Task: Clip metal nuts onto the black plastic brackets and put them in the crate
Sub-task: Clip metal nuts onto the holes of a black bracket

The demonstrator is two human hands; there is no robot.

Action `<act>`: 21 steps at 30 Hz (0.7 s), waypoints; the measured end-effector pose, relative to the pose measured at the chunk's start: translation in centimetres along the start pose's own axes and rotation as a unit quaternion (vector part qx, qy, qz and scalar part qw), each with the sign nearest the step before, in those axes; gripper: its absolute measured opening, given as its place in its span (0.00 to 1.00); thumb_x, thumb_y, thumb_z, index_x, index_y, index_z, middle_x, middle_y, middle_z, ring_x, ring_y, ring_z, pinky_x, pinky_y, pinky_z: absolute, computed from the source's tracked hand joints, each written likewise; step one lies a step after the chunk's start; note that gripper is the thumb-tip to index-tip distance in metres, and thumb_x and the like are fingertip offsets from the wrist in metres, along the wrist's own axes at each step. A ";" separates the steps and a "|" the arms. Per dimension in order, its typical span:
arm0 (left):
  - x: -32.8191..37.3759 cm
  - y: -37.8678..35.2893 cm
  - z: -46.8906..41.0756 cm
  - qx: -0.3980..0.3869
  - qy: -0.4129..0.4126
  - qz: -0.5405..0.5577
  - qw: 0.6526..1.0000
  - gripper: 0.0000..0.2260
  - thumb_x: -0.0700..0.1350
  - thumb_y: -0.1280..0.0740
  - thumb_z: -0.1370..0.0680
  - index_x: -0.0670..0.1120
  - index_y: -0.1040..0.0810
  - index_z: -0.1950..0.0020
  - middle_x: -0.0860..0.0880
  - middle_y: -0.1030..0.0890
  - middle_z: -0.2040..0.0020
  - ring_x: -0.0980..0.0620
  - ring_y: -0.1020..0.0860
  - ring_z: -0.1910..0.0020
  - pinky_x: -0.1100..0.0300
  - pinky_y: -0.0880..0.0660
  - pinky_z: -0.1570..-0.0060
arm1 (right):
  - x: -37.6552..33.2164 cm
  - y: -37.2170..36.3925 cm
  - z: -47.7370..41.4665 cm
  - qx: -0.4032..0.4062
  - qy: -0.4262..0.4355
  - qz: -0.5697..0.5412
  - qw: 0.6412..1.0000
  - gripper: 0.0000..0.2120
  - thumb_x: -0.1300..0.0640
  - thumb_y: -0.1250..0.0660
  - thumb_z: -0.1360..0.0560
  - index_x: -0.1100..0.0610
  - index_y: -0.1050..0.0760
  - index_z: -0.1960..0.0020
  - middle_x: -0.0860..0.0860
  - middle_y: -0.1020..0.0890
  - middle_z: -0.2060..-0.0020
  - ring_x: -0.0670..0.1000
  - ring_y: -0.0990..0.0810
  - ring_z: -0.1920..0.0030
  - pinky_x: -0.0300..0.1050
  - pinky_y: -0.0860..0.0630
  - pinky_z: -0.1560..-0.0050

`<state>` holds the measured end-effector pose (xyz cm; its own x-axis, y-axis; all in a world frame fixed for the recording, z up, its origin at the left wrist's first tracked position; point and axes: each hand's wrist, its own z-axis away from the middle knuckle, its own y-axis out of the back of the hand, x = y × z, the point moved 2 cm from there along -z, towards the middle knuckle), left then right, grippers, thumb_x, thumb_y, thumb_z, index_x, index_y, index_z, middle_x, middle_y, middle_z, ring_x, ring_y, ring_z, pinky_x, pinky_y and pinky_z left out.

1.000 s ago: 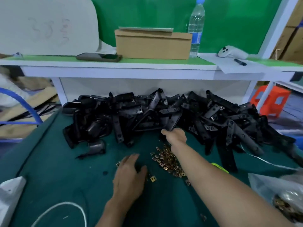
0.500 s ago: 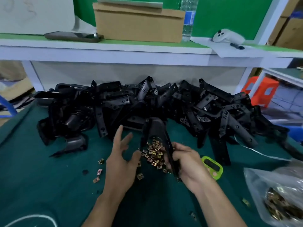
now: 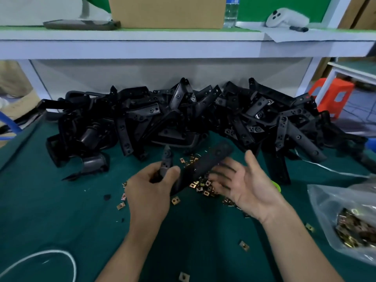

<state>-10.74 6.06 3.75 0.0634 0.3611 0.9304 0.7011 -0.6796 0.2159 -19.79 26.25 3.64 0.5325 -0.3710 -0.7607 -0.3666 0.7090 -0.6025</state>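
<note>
Head view: the left hand is seen low in the middle, its fingers curled tight round the near end of a black bracket. The bracket is held just above the worktop, its long arm slanting up and to the right. A short black prong is seen rising above the knuckles; whether it belongs to the same bracket cannot be told.

The right hand is turned palm up beside the bracket, with its fingers spread, loose and blurred, and nothing is held in it. Whether the fingertips touch the bracket cannot be told.

Brass-coloured nuts are scattered on the green cloth under and between the two hands. A few strays are found nearer the camera, one by the right forearm and one at the bottom edge. More nuts are packed in a clear bag at the right.

A big pile of brackets is heaped along the back of the worktop, against a white panel. A white cable is looped at the bottom left.

Above, on the shelf, a cardboard box is flanked by a dark phone on the left and a water bottle on the right. Further right, a white controller and a dark pen are laid on paper. An orange stool is seen beyond the worktop's right end.
</note>
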 end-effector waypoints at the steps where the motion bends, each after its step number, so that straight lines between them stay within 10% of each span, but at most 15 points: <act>1: -0.4 -0.2 -0.2 0.000 0.042 0.037 0.998 0.04 0.52 0.23 0.29 0.61 0.16 0.61 0.57 0.16 0.67 0.60 0.19 0.68 0.70 0.26 0.68 | 0.2 -0.1 -0.1 -0.005 0.028 0.032 0.999 0.32 0.35 0.40 0.23 0.59 0.24 0.33 0.60 0.18 0.39 0.58 0.18 0.44 0.49 0.18 0.48; 4: -0.9 -1.3 0.2 -0.053 0.112 0.137 0.983 0.06 0.51 0.22 0.29 0.52 0.15 0.62 0.51 0.15 0.67 0.56 0.19 0.69 0.62 0.24 0.71 | 1.9 -2.0 -0.7 -0.004 0.084 0.138 0.987 0.24 0.49 0.28 0.26 0.57 0.23 0.32 0.59 0.19 0.37 0.57 0.20 0.37 0.51 0.22 0.39; 7: -0.6 -2.3 1.2 -0.153 0.069 0.119 0.979 0.13 0.52 0.25 0.25 0.44 0.15 0.63 0.44 0.17 0.68 0.54 0.22 0.69 0.61 0.26 0.69 | 4.0 -3.8 -1.3 0.093 0.096 0.043 0.990 0.07 0.54 0.28 0.24 0.57 0.14 0.50 0.58 0.14 0.49 0.57 0.14 0.48 0.48 0.18 0.54; 12: -1.5 0.4 -1.0 -0.074 -0.014 -0.086 0.993 0.06 0.55 0.30 0.23 0.59 0.14 0.52 0.63 0.16 0.61 0.64 0.19 0.62 0.73 0.26 0.61 | 4.3 -3.2 -1.6 0.179 0.087 -0.071 0.977 0.14 0.54 0.29 0.22 0.55 0.16 0.65 0.52 0.18 0.66 0.50 0.18 0.68 0.45 0.20 0.67; 17: -3.2 0.1 -1.4 -0.223 -0.057 -0.274 0.934 0.16 0.53 0.25 0.25 0.57 0.17 0.38 0.59 0.23 0.40 0.57 0.26 0.37 0.67 0.36 0.39 | 4.1 -3.6 -1.7 0.171 0.073 -0.048 0.981 0.15 0.51 0.28 0.22 0.54 0.17 0.67 0.50 0.21 0.69 0.49 0.21 0.71 0.45 0.21 0.70; 21: -3.3 -1.1 -1.1 -0.225 -0.037 -0.222 0.948 0.10 0.44 0.26 0.24 0.61 0.14 0.50 0.68 0.20 0.50 0.68 0.23 0.51 0.75 0.30 0.45 | 4.3 -3.4 -1.9 0.167 0.076 -0.030 0.983 0.16 0.50 0.29 0.22 0.54 0.17 0.67 0.51 0.21 0.69 0.50 0.20 0.70 0.44 0.21 0.68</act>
<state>-12.49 4.86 0.75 -0.1061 0.7070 0.6992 0.2980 -0.6482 0.7007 -17.72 21.13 1.99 0.4163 -0.4852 -0.7689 -0.0543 0.8309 -0.5537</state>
